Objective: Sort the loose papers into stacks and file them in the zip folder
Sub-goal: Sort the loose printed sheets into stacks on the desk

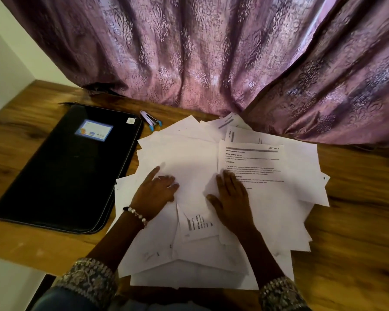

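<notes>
- Left hand and right hand lie flat, fingers straight, on the loose papers.
- Risk: sheets sliding past the zip folder off the table.

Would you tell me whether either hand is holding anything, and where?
Nothing is gripped: the left hand and right hand rest flat on the loose papers.
</notes>
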